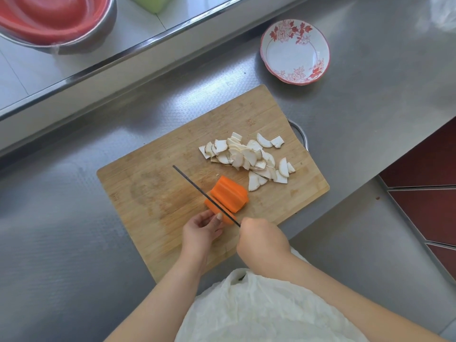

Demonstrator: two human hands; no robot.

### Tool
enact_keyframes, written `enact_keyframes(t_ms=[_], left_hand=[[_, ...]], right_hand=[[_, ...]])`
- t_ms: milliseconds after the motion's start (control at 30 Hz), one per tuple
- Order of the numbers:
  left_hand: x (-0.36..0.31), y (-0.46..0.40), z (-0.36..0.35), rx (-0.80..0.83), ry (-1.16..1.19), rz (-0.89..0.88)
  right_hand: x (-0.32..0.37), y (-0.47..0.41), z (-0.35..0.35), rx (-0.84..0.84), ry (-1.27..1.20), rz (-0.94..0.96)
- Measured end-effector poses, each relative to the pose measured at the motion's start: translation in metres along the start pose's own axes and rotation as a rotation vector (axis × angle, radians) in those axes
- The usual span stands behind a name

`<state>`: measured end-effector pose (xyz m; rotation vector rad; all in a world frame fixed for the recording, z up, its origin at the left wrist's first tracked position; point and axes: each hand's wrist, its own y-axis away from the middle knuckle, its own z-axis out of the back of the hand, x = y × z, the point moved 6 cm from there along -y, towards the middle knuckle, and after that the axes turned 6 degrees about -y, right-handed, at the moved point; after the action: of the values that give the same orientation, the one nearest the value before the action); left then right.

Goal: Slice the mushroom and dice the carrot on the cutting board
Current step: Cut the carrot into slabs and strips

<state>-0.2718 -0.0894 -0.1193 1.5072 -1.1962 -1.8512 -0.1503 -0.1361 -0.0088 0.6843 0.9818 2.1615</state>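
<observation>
I couldn't see the knife (206, 196) handle, buried in my curled right hand (262, 240), and the blade showed only as a thin dark spine. My left hand (202, 229) pinched the near end of the smooth orange carrot (228, 197), which lay on the wooden cutting board (153, 193) with its long axis running near-left to far-right. Pale mushroom slices (249, 157) were heaped just beyond it.

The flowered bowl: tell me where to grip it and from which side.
Pinch the flowered bowl at its near rim, coming in from the cutting board side. It sits upright and looks empty on the steel counter, its raised scalloped rim exposed all round, so a thumb inside and fingers outside should probably hold.
</observation>
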Motion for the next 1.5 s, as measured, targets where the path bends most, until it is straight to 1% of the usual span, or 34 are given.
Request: enact_keyframes(t_ms=[300,467,600,967,1100,1334,1500], left_hand=[[0.001,0.000,0.001,-0.045,0.020,0.017],[0.002,-0.002,0.003,-0.064,-0.027,0.003],[0.001,-0.003,0.005,-0.058,-0.074,-0.023],[0.003,-0.004,0.007,-0.042,-0.105,-0.018],[0.002,-0.005,0.008,-0.050,-0.121,-0.027],[0.001,-0.005,0.007,-0.014,-0.158,-0.053],[-0.002,-0.001,0.003,0.058,-0.206,-0.078]], right_hand=[[0.001,-0.003,-0.001,0.001,0.000,-0.026],[0.001,-0.003,-0.004,0.000,-0.014,-0.036],[0.003,-0.010,-0.004,0.015,-0.005,-0.046],[0.002,-0.031,-0.018,0.014,0.010,-0.090],[-0.006,-0.036,-0.030,-0.031,-0.014,-0.085],[-0.016,-0.043,-0.033,-0.072,-0.077,-0.060],[-0.026,-0.048,-0.025,-0.074,-0.187,-0.053]])
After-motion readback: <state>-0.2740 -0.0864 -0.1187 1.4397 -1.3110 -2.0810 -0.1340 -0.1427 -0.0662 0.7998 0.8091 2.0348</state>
